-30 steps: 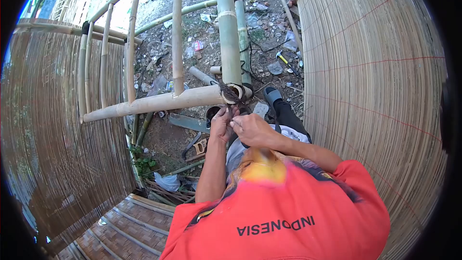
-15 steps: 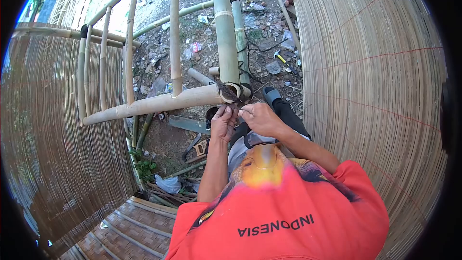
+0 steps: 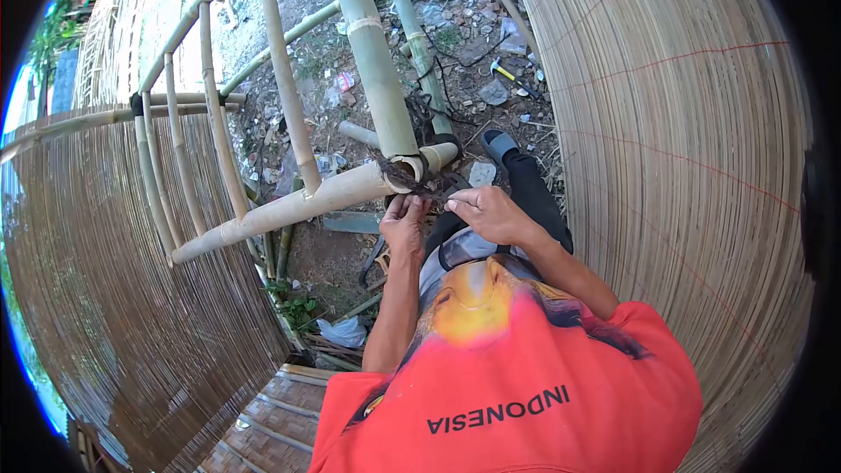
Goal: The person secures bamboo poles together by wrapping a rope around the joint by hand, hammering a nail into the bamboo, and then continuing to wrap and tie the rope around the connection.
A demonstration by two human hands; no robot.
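Note:
A dark fibre cord (image 3: 403, 177) wraps the joint where a thick green bamboo pole (image 3: 377, 70) meets a pale bamboo rail (image 3: 289, 210) with slats set into it. Just under the joint, my left hand (image 3: 405, 226) has its fingers pinched against the cord's lower side. My right hand (image 3: 492, 215), a little to the right, pinches a loose dark strand of the same cord between thumb and fingers. Part of the cord is hidden behind the fingers.
Woven bamboo screens stand at left (image 3: 149, 280) and right (image 3: 666, 166). On the littered ground lie a yellow-handled hammer (image 3: 515, 77), a saw (image 3: 377, 261) and a plastic bag (image 3: 343, 331). A slatted bamboo platform (image 3: 263, 429) is at lower left.
The view has turned slightly, so the bamboo frame sits tilted and further left at its top. My right hand has moved a little away from the left, with more of the strand showing between them.

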